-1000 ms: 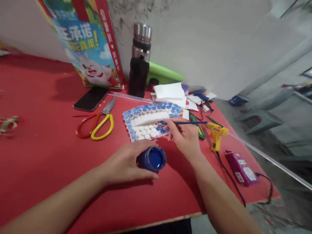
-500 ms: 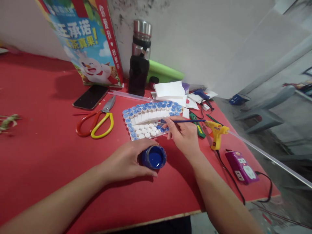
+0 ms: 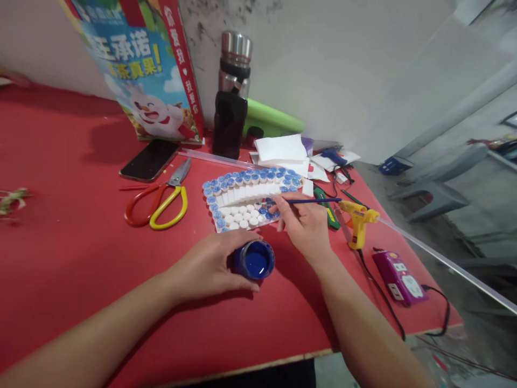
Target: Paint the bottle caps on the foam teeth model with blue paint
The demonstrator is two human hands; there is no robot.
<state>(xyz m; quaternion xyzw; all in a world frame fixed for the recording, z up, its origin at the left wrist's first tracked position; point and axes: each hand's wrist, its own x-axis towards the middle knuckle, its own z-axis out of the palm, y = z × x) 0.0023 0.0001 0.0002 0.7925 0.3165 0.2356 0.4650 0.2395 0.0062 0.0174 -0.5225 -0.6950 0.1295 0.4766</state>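
Note:
My left hand (image 3: 214,265) is wrapped round a jar of blue paint (image 3: 256,261), its open mouth tipped toward me. Between thumb and fingers, my right hand (image 3: 302,221) pinches a thin paintbrush (image 3: 313,201) with a dark blue handle. The brush tip is over a craft panel (image 3: 250,193) that lies on the table behind the jar. Blue-topped round pieces line the panel's edge, with a band of white strips across its middle. Below the strips sit several white discs (image 3: 242,217), and some blue ones lie beside my right fingers, which partly hide them.
On the red table (image 3: 72,258) lie scissors (image 3: 161,202) and a phone (image 3: 149,160), left of the panel. A bottle (image 3: 231,118) and a printed bag (image 3: 149,81) stand behind. At right are a green cutter (image 3: 332,218), a yellow glue gun (image 3: 358,222) and a purple power box (image 3: 399,280) with cords.
The brush and my right hand have shifted very slightly since a second ago. My left hand still grips the jar in nearly the same place.

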